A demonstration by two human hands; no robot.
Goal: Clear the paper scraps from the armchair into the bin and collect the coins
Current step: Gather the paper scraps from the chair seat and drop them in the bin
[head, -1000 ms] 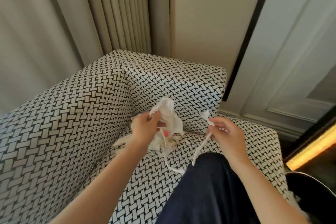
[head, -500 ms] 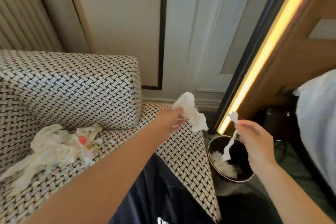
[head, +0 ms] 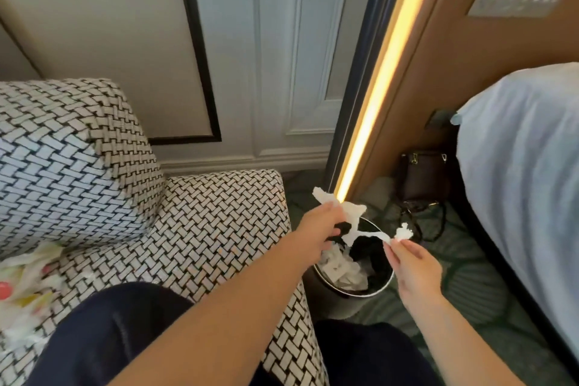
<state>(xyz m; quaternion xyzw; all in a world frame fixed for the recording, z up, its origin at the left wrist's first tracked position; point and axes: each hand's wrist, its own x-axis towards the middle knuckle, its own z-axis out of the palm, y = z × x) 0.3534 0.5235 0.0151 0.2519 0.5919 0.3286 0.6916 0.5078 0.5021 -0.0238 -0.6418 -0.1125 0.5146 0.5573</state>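
Both hands out over the bin [head: 360, 294], which sits on the floor just right of the armchair [head: 203, 229] corner. My left hand [head: 319, 229] is above the bin's left rim, thumb and fingers pinching a crumpled white paper scrap [head: 354, 209] that sticks up and to the right of the fingertips. From that scrap a thin torn strip [head: 369, 233] sags down and across the bin's mouth to my right hand [head: 413, 263], which is near the right rim. The right hand pinches the strip's end between thumb and index tip, w/ a small white tuft [head: 404, 231] poking up just above the fingers. Can't tell if scrap and strip are one piece or two. Directly below both hands, inside the bin, lies more crumpled paper [head: 341, 266]. Well left of the left hand, on the seat at the frame's edge, there's a pile of scraps [head: 25, 285] w/ red and yellow bits. A dark handbag [head: 423, 175] is on the floor beyond the right hand; bed [head: 526, 166] to its right.
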